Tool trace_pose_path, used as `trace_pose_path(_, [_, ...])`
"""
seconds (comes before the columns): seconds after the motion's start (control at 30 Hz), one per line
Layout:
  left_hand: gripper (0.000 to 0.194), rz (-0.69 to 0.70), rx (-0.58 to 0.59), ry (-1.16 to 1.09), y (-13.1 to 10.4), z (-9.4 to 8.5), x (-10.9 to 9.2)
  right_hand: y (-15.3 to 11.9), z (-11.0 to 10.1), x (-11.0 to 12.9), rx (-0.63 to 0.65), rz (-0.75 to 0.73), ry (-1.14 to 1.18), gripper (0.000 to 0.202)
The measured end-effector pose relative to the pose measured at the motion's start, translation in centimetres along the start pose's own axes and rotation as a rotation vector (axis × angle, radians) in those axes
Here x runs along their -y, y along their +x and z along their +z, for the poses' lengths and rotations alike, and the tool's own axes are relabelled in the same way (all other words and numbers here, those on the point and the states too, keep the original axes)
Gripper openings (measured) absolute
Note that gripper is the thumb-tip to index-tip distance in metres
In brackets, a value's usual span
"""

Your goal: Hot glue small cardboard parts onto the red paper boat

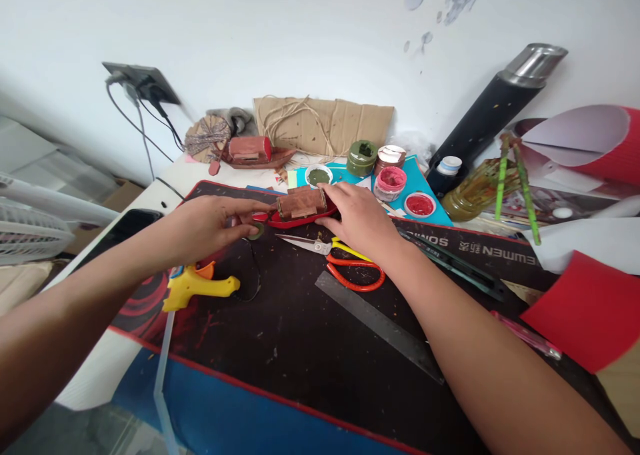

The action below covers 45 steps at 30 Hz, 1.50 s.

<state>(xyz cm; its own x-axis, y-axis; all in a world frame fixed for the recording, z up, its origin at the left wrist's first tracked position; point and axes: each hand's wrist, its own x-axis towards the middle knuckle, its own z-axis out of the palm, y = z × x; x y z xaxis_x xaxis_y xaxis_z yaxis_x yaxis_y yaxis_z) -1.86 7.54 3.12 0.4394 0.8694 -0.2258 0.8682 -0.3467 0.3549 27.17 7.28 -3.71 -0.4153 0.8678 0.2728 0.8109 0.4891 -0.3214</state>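
On the "NEWMEN" mat (280,348), right hand (357,216) pinches model boat (301,206); left hand (207,225) spread beside it.

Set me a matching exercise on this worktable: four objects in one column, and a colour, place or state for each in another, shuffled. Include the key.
1. Red-hulled model boat
2. Hot glue gun
3. Scissors
4. Vacuum flask

A. Dark body, silver top
B. One orange handle, one yellow
C. Between the left hand and right hand
D. Yellow, with a translucent glue stick protruding

Pairs: 1-C, 2-D, 3-B, 4-A
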Motion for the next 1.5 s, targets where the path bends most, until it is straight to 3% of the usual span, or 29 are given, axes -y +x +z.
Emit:
trace_pose_path(0.33, [0.056,-0.045,0.031,0.029,-0.06,-0.42,-0.55,-0.03,0.01,0.0,-0.005,-0.002,0.004,0.06])
trace_pose_path(1.17, [0.059,-0.007,0.029,0.012,0.1,-0.4,-0.01,-0.01,0.08,-0.08,-0.008,-0.003,0.005,0.062])
trace_pose_path(1.5, [0.055,0.001,0.048,0.037,-0.36,-0.72,-0.96,-0.01,0.2,-0.15,-0.019,-0.011,0.009,0.06])
